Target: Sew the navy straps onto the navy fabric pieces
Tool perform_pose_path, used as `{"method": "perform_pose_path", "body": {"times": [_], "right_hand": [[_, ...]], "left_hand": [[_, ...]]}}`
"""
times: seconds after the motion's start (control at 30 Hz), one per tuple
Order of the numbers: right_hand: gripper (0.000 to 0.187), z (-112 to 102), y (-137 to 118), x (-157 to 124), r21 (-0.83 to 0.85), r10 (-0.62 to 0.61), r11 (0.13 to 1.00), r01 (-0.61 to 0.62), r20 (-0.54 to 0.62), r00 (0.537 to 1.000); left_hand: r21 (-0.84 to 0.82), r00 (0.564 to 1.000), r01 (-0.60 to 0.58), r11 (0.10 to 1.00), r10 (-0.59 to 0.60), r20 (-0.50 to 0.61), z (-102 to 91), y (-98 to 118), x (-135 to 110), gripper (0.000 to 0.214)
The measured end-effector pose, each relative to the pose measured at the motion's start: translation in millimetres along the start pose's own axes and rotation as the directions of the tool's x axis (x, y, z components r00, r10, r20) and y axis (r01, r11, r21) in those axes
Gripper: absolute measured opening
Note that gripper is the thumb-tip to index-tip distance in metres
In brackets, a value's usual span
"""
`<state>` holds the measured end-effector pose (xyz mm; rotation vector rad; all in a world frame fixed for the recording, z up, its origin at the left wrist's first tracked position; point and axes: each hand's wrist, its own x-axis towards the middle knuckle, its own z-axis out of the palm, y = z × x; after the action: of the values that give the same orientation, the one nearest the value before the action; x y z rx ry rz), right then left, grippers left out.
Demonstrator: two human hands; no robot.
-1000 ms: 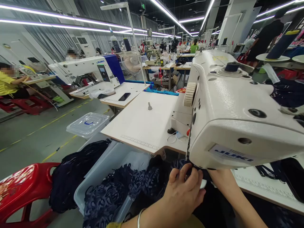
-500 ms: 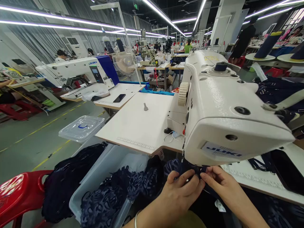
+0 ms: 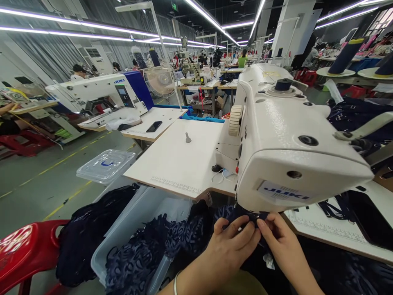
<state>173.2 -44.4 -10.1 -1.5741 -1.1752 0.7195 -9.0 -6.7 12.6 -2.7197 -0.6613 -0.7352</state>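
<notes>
Both hands are close together under the head of a white JUKI sewing machine [image 3: 285, 164]. My left hand [image 3: 235, 243] has its fingers bent over a piece of dark navy fabric [image 3: 225, 212], pressing it near the needle area. Just to its right, my right hand [image 3: 278, 233] pinches the same dark fabric between thumb and forefinger. The machine head hides the needle and much of the fabric. A small white tag [image 3: 268, 261] hangs below my right hand.
Left of my hands, a clear plastic bin [image 3: 101, 256] holds navy straps [image 3: 132, 258]. A red stool [image 3: 27, 250] stands at far left beside a dark fabric pile [image 3: 89, 233]. A black phone [image 3: 370, 219] lies on the right tabletop; a small metal piece [image 3: 188, 138] lies on the left.
My right hand has shifted slightly left and its forearm is steeper. The white tag has moved left and partly behind. Both hands stay on the dark fabric.
</notes>
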Motion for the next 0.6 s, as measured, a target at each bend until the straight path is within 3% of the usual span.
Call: {"method": "perform_pose_path", "body": {"times": [0.1, 0.2, 0.3, 0.43, 0.6], "right_hand": [[0.024, 2, 8, 7, 0.123, 0.099, 0.987, -0.101, 0.021, 0.995], [0.024, -3, 11, 21, 0.007, 0.099, 0.995, -0.1, 0.015, 0.995], [0.023, -8, 6, 37, -0.164, -0.001, 0.986, 0.008, 0.045, 0.999], [0.027, -10, 0, 52, -0.202, -0.173, 0.96, 0.195, 0.123, 0.977], [0.028, -9, 7, 59, -0.276, -0.258, 0.919, 0.281, 0.116, 0.959]], "left_hand": [[-0.022, 1.0, 0.006, 1.0, -0.005, 0.024, -0.6, 0, 2, 0.032], [0.031, 0.999, 0.037, 0.999, -0.036, -0.006, 3.2, 3, 4, 0.026], [0.073, 0.993, 0.104, 0.992, -0.099, -0.065, 8.5, 6, 6, 0.023], [0.077, 0.988, 0.147, 0.986, -0.143, -0.052, 12.7, 8, 9, 0.03], [0.039, 0.983, 0.18, 0.983, -0.178, -0.045, 14.5, 11, 11, 0.037]]}}
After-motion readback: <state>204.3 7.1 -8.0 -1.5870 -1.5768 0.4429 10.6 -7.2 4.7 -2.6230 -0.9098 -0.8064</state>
